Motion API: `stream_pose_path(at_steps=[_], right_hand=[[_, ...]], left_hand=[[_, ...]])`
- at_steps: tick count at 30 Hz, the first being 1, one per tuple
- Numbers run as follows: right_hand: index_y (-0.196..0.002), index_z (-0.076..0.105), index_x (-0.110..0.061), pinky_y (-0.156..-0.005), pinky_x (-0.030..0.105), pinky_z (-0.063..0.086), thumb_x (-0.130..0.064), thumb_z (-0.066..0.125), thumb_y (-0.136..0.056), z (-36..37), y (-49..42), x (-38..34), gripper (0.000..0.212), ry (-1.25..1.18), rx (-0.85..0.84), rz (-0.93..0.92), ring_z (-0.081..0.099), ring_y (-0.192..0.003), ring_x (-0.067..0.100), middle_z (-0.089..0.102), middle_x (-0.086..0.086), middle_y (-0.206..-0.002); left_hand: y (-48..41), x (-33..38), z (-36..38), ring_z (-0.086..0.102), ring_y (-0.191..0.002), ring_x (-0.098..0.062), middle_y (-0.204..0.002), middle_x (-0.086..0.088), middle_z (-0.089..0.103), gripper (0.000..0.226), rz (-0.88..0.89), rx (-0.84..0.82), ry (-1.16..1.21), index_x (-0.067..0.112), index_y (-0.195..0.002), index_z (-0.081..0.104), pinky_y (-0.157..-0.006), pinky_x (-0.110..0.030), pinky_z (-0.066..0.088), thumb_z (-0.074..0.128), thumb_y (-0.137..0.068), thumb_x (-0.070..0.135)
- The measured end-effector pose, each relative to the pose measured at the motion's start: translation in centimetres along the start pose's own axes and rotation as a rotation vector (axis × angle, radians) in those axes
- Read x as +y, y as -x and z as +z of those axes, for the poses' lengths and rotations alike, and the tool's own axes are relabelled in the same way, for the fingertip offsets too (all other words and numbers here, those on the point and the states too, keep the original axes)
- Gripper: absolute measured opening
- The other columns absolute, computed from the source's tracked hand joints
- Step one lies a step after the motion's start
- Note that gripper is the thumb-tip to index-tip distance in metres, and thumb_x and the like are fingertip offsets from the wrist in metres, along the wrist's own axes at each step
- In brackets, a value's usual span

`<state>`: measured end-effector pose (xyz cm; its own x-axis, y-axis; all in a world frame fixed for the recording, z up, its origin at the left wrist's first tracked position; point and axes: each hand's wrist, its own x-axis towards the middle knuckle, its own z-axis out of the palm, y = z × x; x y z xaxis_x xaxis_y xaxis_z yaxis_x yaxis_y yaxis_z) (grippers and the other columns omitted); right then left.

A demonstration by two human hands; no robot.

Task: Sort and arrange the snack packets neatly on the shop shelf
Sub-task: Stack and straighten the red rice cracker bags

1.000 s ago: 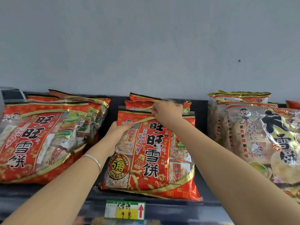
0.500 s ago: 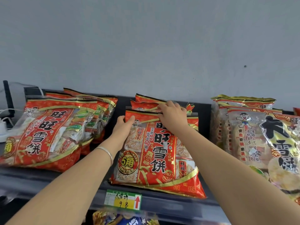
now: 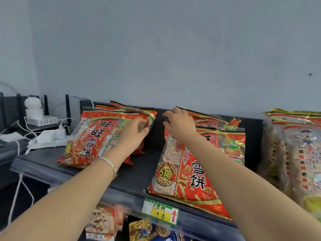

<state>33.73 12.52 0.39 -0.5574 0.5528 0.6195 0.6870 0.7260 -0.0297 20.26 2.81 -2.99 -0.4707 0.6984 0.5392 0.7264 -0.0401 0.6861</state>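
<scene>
Your right hand point(image 3: 178, 126) is pinching the middle red packet point(image 3: 196, 174) at its top; your blurred left hand point(image 3: 132, 136) is touching the left red packet point(image 3: 93, 136), grip unclear.

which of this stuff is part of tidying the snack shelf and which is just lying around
Job: left red packets, middle red packets, yellow packets, shelf.
Lying about: white camera, power strip, cables, price tag.

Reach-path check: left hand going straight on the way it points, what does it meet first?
The left hand aims at the right edge of the left red packet stack; likely that first, though depth is unclear.
</scene>
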Motion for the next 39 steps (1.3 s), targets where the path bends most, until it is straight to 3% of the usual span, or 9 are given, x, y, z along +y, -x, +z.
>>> stream_pose_path(at_steps=[9, 15, 17, 22, 26, 30, 33, 36, 39], right_hand=[[-0.132, 0.052, -0.021, -0.091, 0.045, 0.045, -0.027, 0.046, -0.095, 2.9, -5.7, -7.8, 0.038, -0.039, 0.011, -0.091, 0.048, -0.118, 0.031, 0.052, 0.008, -0.128], [-0.133, 0.051, -0.019, -0.096, 0.045, 0.041, -0.028, 0.043, -0.097, 5.4, -10.6, -13.6, 0.039, 0.000, -0.008, -0.106, 0.047, -0.120, 0.029, 0.052, 0.008, -0.130], [-0.134, 0.050, -0.019, -0.097, 0.045, 0.040, -0.032, 0.044, -0.097, 6.3, -11.9, -15.3, 0.040, 0.049, -0.034, -0.090, 0.048, -0.121, 0.028, 0.053, 0.007, -0.131], [-0.130, 0.051, -0.018, -0.100, 0.048, 0.037, -0.035, 0.043, -0.096, 8.3, -13.4, -17.4, 0.038, 0.145, -0.156, 0.042, 0.052, -0.118, 0.029, 0.057, 0.007, -0.125], [-0.112, 0.057, -0.019, -0.092, 0.046, 0.041, -0.032, 0.050, -0.095, 8.8, -13.5, -17.2, 0.023, 0.192, -0.230, 0.079, 0.059, -0.101, 0.026, 0.062, 0.003, -0.106], [-0.104, 0.059, -0.017, -0.073, 0.036, 0.050, -0.029, 0.053, -0.092, 8.4, -13.7, -15.9, 0.018, 0.186, -0.319, 0.090, 0.061, -0.086, 0.020, 0.065, 0.001, -0.097], [-0.109, 0.058, -0.017, -0.074, 0.036, 0.053, -0.033, 0.054, -0.092, 8.5, -13.5, -15.1, 0.023, 0.126, -0.336, 0.097, 0.062, -0.089, 0.019, 0.065, 0.000, -0.100], [-0.110, 0.060, -0.018, -0.076, 0.038, 0.053, -0.041, 0.051, -0.093, 8.5, -13.8, -14.9, 0.031, 0.040, -0.263, 0.101, 0.061, -0.092, 0.021, 0.064, 0.000, -0.104], [-0.116, 0.060, -0.018, -0.077, 0.038, 0.051, -0.031, 0.045, -0.097, 8.3, -14.7, -14.6, 0.028, 0.051, -0.112, 0.132, 0.058, -0.097, 0.025, 0.059, 0.004, -0.113]], left_hand=[[-3.5, -7.3, -8.0, 0.047, -0.124, -0.019, -0.133, -0.001, 0.051, 0.036, -0.030, 0.125, -0.032, 0.018, -0.127, 0.051, -0.104, -0.035, 0.038, 0.057, -0.092, 0.021], [-7.8, -13.3, -12.5, 0.050, -0.121, -0.027, -0.131, -0.008, 0.052, 0.044, -0.111, 0.138, -0.069, 0.015, -0.130, 0.048, -0.099, -0.040, 0.041, 0.062, -0.088, 0.022], [-8.8, -14.9, -13.5, 0.053, -0.116, -0.026, -0.128, -0.006, 0.054, 0.051, -0.138, 0.102, -0.058, 0.016, -0.133, 0.045, -0.096, -0.038, 0.044, 0.064, -0.087, 0.025], [-11.4, -19.3, -14.1, 0.057, -0.112, -0.026, -0.132, -0.003, 0.051, 0.087, -0.238, -0.043, 0.067, 0.038, -0.135, 0.030, -0.092, -0.053, 0.049, 0.069, -0.061, 0.062], [-11.5, -19.5, -13.6, 0.057, -0.111, -0.028, -0.132, -0.006, 0.048, 0.077, -0.262, -0.156, 0.145, 0.036, -0.134, 0.032, -0.097, -0.054, 0.045, 0.076, -0.071, 0.044], [-12.7, -20.6, -11.7, 0.059, -0.108, -0.027, -0.121, -0.003, 0.056, 0.060, -0.257, -0.242, 0.134, 0.054, -0.102, 0.042, -0.096, -0.055, 0.045, 0.072, -0.051, 0.061], [-13.2, -21.5, -10.6, 0.063, -0.100, -0.026, -0.119, 0.000, 0.057, 0.072, -0.273, -0.236, 0.152, 0.056, -0.108, 0.038, -0.092, -0.054, 0.048, 0.067, -0.043, 0.071], [-12.2, -19.8, -11.6, 0.061, -0.103, -0.028, -0.128, -0.003, 0.051, 0.067, -0.271, -0.201, 0.195, 0.056, -0.116, 0.032, -0.092, -0.054, 0.048, 0.069, -0.061, 0.063], [-13.1, -19.3, -12.0, 0.056, -0.113, -0.031, -0.141, -0.010, 0.039, 0.078, -0.265, -0.165, 0.256, 0.034, -0.145, 0.020, -0.094, -0.053, 0.048, 0.066, -0.083, 0.040]])
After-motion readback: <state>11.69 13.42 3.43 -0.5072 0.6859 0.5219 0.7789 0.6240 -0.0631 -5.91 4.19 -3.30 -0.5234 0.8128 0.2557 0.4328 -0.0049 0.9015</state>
